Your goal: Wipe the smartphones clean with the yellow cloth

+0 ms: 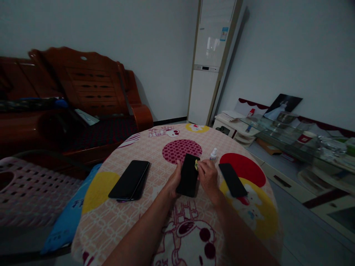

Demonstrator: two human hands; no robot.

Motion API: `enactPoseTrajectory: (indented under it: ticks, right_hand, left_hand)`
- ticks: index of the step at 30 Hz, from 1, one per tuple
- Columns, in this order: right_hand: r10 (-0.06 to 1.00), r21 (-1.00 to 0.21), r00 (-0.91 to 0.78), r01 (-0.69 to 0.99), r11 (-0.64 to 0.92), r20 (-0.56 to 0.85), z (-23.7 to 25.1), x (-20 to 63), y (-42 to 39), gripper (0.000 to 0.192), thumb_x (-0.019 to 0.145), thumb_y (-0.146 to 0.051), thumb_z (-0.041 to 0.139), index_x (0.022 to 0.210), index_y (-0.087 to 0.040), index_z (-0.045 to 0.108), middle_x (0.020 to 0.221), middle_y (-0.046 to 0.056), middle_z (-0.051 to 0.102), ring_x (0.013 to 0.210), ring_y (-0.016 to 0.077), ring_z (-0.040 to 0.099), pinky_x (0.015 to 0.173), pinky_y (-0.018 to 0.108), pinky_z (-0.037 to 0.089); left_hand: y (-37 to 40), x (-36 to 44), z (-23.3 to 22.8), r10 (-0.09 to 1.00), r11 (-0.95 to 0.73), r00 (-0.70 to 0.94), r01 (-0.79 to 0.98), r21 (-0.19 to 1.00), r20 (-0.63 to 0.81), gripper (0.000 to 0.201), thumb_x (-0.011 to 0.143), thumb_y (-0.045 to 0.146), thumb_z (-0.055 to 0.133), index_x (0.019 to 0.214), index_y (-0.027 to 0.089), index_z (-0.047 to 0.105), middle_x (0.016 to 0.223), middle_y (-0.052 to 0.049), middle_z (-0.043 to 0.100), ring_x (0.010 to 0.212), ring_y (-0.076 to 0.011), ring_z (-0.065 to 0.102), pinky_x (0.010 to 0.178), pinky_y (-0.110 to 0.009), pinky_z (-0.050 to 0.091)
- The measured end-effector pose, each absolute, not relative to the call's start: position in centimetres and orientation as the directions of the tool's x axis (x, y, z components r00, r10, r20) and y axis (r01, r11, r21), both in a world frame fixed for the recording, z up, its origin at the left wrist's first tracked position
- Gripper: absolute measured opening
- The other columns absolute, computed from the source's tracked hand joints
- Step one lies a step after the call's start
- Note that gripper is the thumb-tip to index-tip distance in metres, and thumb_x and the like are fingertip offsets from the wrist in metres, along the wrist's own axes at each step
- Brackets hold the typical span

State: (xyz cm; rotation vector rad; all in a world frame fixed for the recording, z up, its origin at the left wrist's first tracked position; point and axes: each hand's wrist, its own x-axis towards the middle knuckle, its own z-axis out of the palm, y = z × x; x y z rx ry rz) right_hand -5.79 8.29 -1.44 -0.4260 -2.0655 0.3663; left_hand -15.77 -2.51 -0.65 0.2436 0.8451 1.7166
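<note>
A black smartphone (pixel 187 179) is held by its left edge in my left hand (pixel 174 180), its dark screen facing up above the table. My right hand (pixel 208 175) pinches a small yellow patterned cloth (pixel 196 165) against the phone's upper right edge. Just behind my right hand stands a small white bottle (pixel 213 153), its lower part partly hidden. Another dark phone (pixel 233 180) lies to the right on the cloth. At the left, a black phone (pixel 129 180) rests on top of another device, of which only an edge shows.
The round table wears a patterned tablecloth (pixel 108 218). A wooden sofa (pixel 91 85) stands behind left, with a pink woven chair (pixel 30 192) and a blue bag (pixel 69 214) nearer. A glass-topped cabinet (pixel 283 136) runs along the right; an upright air conditioner (pixel 205 85) fills the corner.
</note>
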Motion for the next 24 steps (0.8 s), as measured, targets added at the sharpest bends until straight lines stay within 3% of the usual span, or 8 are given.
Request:
enactPoseTrajectory:
  ticks: [7, 11, 17, 24]
  right_hand:
    - [0.302, -0.377, -0.622, 0.012, 0.926, 0.723, -1.6, -6.1, 5.6, 0.023, 0.091, -0.016, 0.046, 0.089, -0.021, 0.069, 0.082, 0.007, 0.057, 0.083, 0.0203, 0.051, 0.075, 0.034, 0.044]
    - [0.228, -0.384, -0.701, -0.071, 0.921, 0.676, -1.5, -6.0, 4.5, 0.021, 0.092, -0.016, 0.047, 0.088, -0.021, 0.067, 0.084, 0.005, 0.057, 0.084, 0.0193, 0.051, 0.077, 0.033, 0.044]
    - [0.165, -0.38, -0.756, -0.118, 0.917, 0.633, -1.3, -5.8, 3.2, 0.02, 0.093, -0.016, 0.047, 0.089, -0.021, 0.066, 0.086, 0.005, 0.057, 0.086, 0.0189, 0.051, 0.079, 0.033, 0.044]
    - [0.13, -0.36, -0.775, -0.132, 0.924, 0.618, -0.8, -6.4, 1.7, 0.022, 0.095, -0.02, 0.045, 0.088, -0.02, 0.067, 0.087, 0.006, 0.059, 0.084, 0.018, 0.051, 0.078, 0.032, 0.044]
  left_hand:
    - [-2.7, -17.8, -0.9, 0.831, -0.137, -0.424, -0.782, 0.608, -0.359, 0.063, 0.084, 0.068, 0.041, 0.101, 0.012, 0.065, 0.077, -0.01, 0.07, 0.062, -0.0192, 0.066, 0.063, -0.03, 0.054]
    - [-2.9, -19.0, -1.1, 0.852, -0.128, -0.395, -0.793, 0.596, -0.343, 0.071, 0.083, 0.073, 0.033, 0.091, 0.011, 0.067, 0.072, -0.011, 0.069, 0.056, -0.0196, 0.064, 0.056, -0.031, 0.053]
    - [-3.1, -19.4, -0.4, 0.87, -0.179, -0.387, -0.825, 0.535, -0.306, 0.081, 0.083, 0.076, 0.025, 0.092, 0.008, 0.068, 0.076, -0.015, 0.069, 0.067, -0.0226, 0.066, 0.056, -0.03, 0.052]
    - [-2.7, -18.1, -0.4, 0.879, -0.169, -0.369, -0.834, 0.524, -0.303, 0.084, 0.077, 0.082, 0.026, 0.086, 0.009, 0.068, 0.073, -0.016, 0.067, 0.064, -0.023, 0.065, 0.057, -0.031, 0.053]
